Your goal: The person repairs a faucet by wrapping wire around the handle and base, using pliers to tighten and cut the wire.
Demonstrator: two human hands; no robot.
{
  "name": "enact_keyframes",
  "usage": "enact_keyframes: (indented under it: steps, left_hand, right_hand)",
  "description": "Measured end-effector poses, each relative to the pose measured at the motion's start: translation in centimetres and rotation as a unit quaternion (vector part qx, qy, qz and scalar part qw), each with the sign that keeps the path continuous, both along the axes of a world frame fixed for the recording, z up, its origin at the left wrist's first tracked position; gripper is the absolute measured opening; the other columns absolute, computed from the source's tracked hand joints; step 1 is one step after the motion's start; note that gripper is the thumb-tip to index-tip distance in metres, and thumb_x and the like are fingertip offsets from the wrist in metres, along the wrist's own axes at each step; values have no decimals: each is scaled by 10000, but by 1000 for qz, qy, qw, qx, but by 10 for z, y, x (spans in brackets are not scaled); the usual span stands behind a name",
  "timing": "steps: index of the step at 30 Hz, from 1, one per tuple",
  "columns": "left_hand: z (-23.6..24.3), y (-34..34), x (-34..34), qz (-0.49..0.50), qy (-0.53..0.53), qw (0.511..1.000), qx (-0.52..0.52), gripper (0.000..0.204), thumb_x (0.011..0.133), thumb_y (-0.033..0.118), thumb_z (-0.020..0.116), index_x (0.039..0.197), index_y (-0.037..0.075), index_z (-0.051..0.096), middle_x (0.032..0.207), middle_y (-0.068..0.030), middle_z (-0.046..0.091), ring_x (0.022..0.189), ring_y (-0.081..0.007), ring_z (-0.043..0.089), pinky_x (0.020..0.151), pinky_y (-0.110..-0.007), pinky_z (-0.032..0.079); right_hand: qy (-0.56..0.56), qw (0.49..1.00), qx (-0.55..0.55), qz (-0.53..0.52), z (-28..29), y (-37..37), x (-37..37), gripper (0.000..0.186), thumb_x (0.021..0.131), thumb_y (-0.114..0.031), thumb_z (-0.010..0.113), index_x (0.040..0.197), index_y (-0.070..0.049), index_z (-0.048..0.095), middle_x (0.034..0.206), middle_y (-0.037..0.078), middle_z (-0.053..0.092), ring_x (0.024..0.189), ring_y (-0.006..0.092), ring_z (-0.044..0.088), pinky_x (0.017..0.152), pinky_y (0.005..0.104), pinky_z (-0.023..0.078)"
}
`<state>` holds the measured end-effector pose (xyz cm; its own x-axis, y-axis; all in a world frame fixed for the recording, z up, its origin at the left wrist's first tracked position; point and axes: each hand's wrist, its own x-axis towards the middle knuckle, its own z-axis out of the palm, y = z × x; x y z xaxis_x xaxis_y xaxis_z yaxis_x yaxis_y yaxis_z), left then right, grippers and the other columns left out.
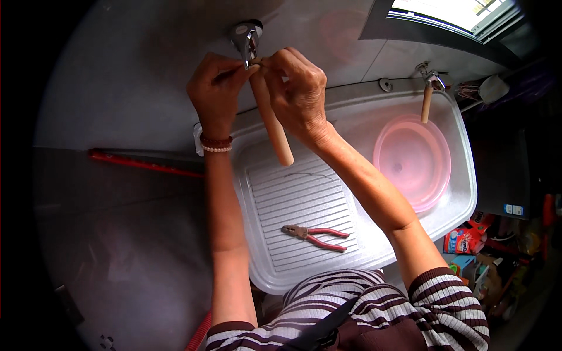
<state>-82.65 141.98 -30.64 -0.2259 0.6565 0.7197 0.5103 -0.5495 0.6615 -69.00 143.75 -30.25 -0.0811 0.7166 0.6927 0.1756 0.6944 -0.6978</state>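
A chrome tap (244, 40) juts from the wall, and a beige tube (272, 126) hangs from its spout over the washboard sink (257, 272). At the tube's upper end, my left hand (215, 88) pinches with thumb and forefinger from the left. My right hand (298, 90) closes its fingers at the same spot from the right. What lies between the fingertips is too small to make out. Pliers (319, 236) with red handles rest on the ribbed washboard, jaws to the left and handles apart. Above them lies a thin, bent wire-like strand (307, 174).
A pink basin (413, 164) stands in the sink's right half. Over it is a second tap (430, 77) with a short beige tube (426, 105). A red pole (143, 164) lies at left. Packets and a red bag (465, 240) crowd the lower right.
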Motion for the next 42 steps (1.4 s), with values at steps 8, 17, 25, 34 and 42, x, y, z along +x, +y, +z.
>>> enact_keyframes:
  steps: [8, 17, 25, 34, 42]
  left_hand:
    - [1, -1, 1, -11, -57, 998, -22, 125, 725, -25, 722, 799, -1, 623, 813, -37, 615, 717, -102, 601, 623, -212, 500]
    - [7, -7, 3, 9, -61, 996, -63, 114, 720, -4, 734, 786, 0, 642, 835, -44, 622, 745, -116, 608, 652, -227, 502]
    - [11, -1, -11, -100, -159, 971, -147, 167, 693, 45, 774, 789, 11, 642, 816, -32, 631, 751, -104, 594, 685, -230, 479]
    - [8, -2, -13, -135, -193, 958, -161, 174, 720, 53, 755, 839, 11, 635, 822, -28, 635, 772, -92, 582, 727, -221, 467]
    - [7, -11, -5, -146, -260, 940, -164, 219, 767, 30, 703, 967, -10, 625, 901, -50, 645, 842, -111, 597, 784, -231, 480]
  right_hand:
    - [11, 1000, 6, 17, -1, 0, -2, 75, 757, 84, 578, 783, 14, 575, 704, 98, 566, 606, 188, 603, 478, 263, 468]
    - [16, 1000, 21, 18, -1, -5, -2, 76, 757, 84, 573, 774, 11, 562, 702, 98, 557, 591, 197, 588, 476, 261, 461]
    - [-3, 1000, 22, -4, 0, -11, -3, 81, 753, 79, 578, 778, 7, 549, 721, 102, 564, 619, 227, 609, 501, 263, 490]
    - [107, 991, -57, 65, -4, -7, -6, 77, 743, -25, 667, 808, -36, 629, 765, 88, 589, 664, 248, 630, 568, 318, 511]
    - [99, 983, -97, 117, -7, 2, 1, 200, 759, 42, 634, 951, -2, 608, 883, 77, 596, 853, 210, 646, 671, 282, 550]
